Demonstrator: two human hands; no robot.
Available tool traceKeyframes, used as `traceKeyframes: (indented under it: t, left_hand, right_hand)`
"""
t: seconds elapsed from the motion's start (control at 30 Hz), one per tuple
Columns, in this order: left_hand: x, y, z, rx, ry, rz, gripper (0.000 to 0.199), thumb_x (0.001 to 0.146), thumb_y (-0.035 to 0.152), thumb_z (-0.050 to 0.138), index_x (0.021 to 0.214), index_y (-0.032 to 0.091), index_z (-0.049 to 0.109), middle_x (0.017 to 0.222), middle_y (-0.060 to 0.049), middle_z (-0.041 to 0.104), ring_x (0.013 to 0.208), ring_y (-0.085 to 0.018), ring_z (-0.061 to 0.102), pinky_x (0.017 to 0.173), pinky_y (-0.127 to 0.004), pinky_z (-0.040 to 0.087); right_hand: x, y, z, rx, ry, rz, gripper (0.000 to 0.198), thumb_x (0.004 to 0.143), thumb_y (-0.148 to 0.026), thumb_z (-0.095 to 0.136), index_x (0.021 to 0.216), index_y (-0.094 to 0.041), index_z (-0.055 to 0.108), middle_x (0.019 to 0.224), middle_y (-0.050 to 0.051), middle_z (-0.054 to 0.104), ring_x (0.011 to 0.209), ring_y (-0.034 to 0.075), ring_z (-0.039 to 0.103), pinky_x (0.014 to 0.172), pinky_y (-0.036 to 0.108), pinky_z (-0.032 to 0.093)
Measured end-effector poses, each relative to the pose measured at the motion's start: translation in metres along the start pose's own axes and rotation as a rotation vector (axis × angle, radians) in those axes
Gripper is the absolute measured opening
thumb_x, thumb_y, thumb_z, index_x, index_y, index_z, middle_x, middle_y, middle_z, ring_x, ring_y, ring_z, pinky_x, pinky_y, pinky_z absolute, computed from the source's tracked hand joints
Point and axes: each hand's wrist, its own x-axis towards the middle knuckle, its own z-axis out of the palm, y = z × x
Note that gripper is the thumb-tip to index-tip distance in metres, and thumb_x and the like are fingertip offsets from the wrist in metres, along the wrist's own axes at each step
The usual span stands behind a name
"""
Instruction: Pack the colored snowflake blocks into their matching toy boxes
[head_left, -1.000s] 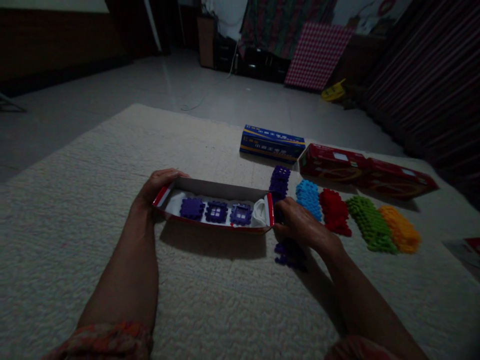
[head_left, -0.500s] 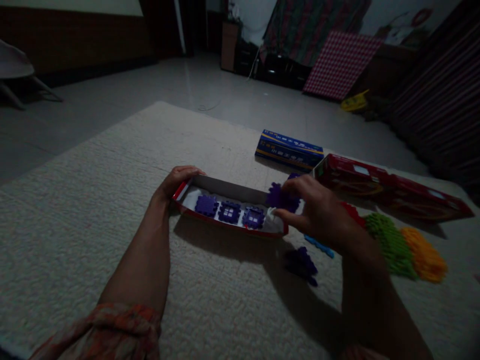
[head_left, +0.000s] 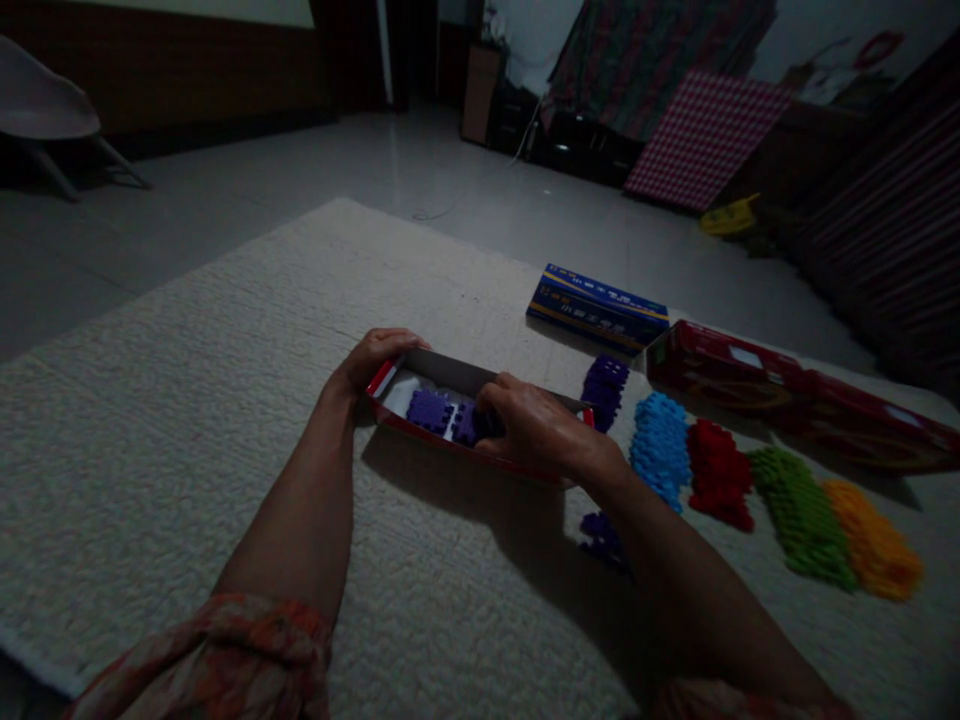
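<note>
A shallow open cardboard box (head_left: pixel 459 370), red outside and pale inside, sits on the carpet in front of me. Its left end is gripped by my left hand (head_left: pixel 381 352), fingers over the far corner. My right hand (head_left: pixel 534 425) reaches down into the box with its fingers closed on a purple interlocking tile, mostly hidden by the hand. Left of those fingers lie a solid purple tile (head_left: pixel 429 411) and part of another purple tile (head_left: pixel 466 424). Beyond the box's right end is a purple tile stack (head_left: pixel 604 385); more purple tiles (head_left: pixel 601 538) lie nearer me.
Rows of blue tiles (head_left: pixel 660 445), red tiles (head_left: pixel 718 472), green tiles (head_left: pixel 802 515) and orange tiles (head_left: pixel 872 540) lie on the carpet (head_left: pixel 247 330) to the right. Behind them stand a blue box (head_left: pixel 596 308) and long red boxes (head_left: pixel 795 390). A chair (head_left: pixel 45 100) is far left.
My right hand has moved left and down into the box with a purple tile from over its right end. My left hand keeps its hold. The view has shifted slightly.
</note>
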Motion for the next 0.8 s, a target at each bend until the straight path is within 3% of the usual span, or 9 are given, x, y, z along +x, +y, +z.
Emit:
traceKeyframes:
  t: [0.17, 0.3, 0.37, 0.5, 0.67, 0.8]
  left_hand:
    - [0.000, 0.000, 0.000, -0.008, 0.004, -0.002, 0.019, 0.074, 0.037, 0.076, 0.076, 0.019, 0.080, 0.072, -0.005, 0.071, 0.063, -0.019, 0.063, 0.062, -0.032, 0.049]
    - [-0.002, 0.002, 0.001, -0.001, 0.010, -0.021, 0.021, 0.074, 0.039, 0.076, 0.077, 0.019, 0.080, 0.073, -0.006, 0.072, 0.064, -0.021, 0.064, 0.062, -0.033, 0.049]
    - [-0.002, 0.003, 0.002, 0.009, 0.011, -0.019, 0.024, 0.073, 0.041, 0.076, 0.078, 0.018, 0.080, 0.074, -0.007, 0.073, 0.065, -0.022, 0.064, 0.063, -0.034, 0.050]
    - [-0.004, 0.003, 0.002, 0.024, 0.021, -0.013, 0.027, 0.070, 0.043, 0.079, 0.078, 0.018, 0.081, 0.075, -0.007, 0.075, 0.068, -0.024, 0.066, 0.064, -0.034, 0.052]
    - [-0.005, 0.007, 0.005, 0.028, 0.056, -0.020, 0.027, 0.069, 0.043, 0.083, 0.077, 0.018, 0.083, 0.077, -0.008, 0.076, 0.069, -0.024, 0.067, 0.065, -0.033, 0.053]
    - [-0.008, 0.011, 0.008, 0.032, 0.065, -0.048, 0.028, 0.069, 0.042, 0.084, 0.079, 0.016, 0.082, 0.078, -0.006, 0.077, 0.071, -0.022, 0.067, 0.067, -0.030, 0.053]
  right_hand:
    - [-0.001, 0.001, 0.003, 0.038, 0.053, -0.010, 0.025, 0.083, -0.029, 0.079, 0.102, -0.022, 0.064, 0.110, 0.009, 0.067, 0.090, 0.023, 0.065, 0.076, 0.034, 0.052]
    - [-0.018, 0.010, -0.016, 0.052, 0.204, -0.016, 0.015, 0.087, -0.024, 0.074, 0.097, -0.022, 0.064, 0.100, 0.007, 0.068, 0.084, 0.020, 0.064, 0.074, 0.032, 0.050]
    - [-0.035, 0.023, -0.032, 0.044, 0.323, 0.009, 0.006, 0.091, -0.026, 0.069, 0.091, -0.022, 0.065, 0.093, 0.006, 0.069, 0.078, 0.019, 0.064, 0.071, 0.033, 0.049]
    - [-0.080, 0.065, -0.048, -0.012, 0.535, 0.192, 0.013, 0.094, -0.031, 0.061, 0.085, -0.023, 0.066, 0.085, 0.006, 0.070, 0.074, 0.021, 0.064, 0.069, 0.034, 0.049]
    - [-0.116, 0.111, -0.016, -0.093, 0.562, 0.350, 0.010, 0.090, -0.023, 0.060, 0.089, -0.022, 0.070, 0.087, 0.008, 0.070, 0.080, 0.024, 0.066, 0.075, 0.037, 0.050]
    - [-0.115, 0.117, 0.012, -0.161, 0.502, 0.373, 0.018, 0.092, -0.020, 0.060, 0.105, -0.021, 0.073, 0.101, 0.011, 0.069, 0.092, 0.027, 0.065, 0.082, 0.039, 0.050]
